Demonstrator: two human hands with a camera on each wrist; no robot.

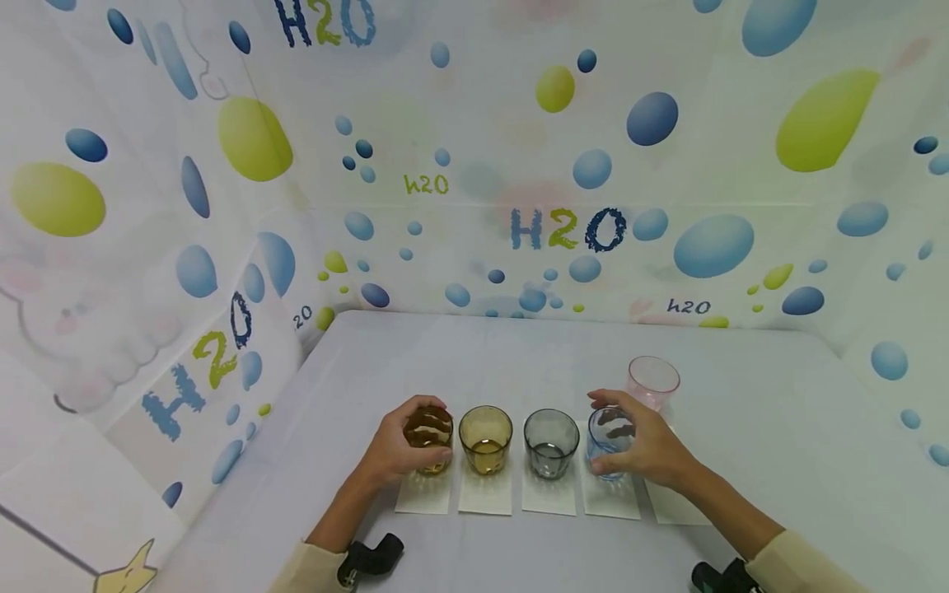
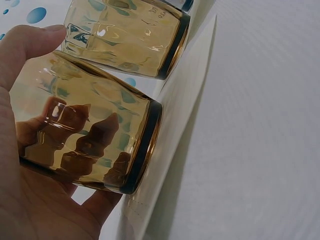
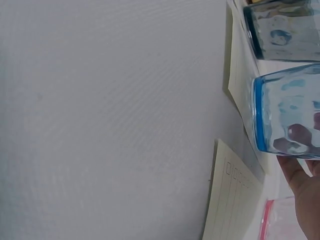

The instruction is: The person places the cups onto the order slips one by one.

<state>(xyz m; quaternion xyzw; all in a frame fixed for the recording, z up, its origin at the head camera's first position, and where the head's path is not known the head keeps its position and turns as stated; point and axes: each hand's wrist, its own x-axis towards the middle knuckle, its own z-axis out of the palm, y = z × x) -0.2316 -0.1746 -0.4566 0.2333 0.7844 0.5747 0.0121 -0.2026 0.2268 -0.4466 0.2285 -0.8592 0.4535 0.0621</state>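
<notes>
My left hand (image 1: 396,445) grips a brown amber glass (image 1: 437,420) at the left end of a row. In the left wrist view, the fingers show through the wall of this amber glass (image 2: 95,130), with the thumb near its rim. My right hand (image 1: 656,445) holds a clear blue glass (image 1: 604,441), its thumb at the near side. Fingers curl behind the blue glass (image 3: 287,112) in the right wrist view. Between the hands stand a yellowish glass (image 1: 485,436) and a grey glass (image 1: 551,445), both upright. Neither hand touches these two.
A pink glass (image 1: 652,379) stands farther back, behind my right hand. Pale paper cards (image 1: 485,498) lie in a row under the four nearer glasses. One more card (image 1: 678,506) lies partly under my right forearm. A white cloth covers the table (image 1: 474,354), with a patterned backdrop behind.
</notes>
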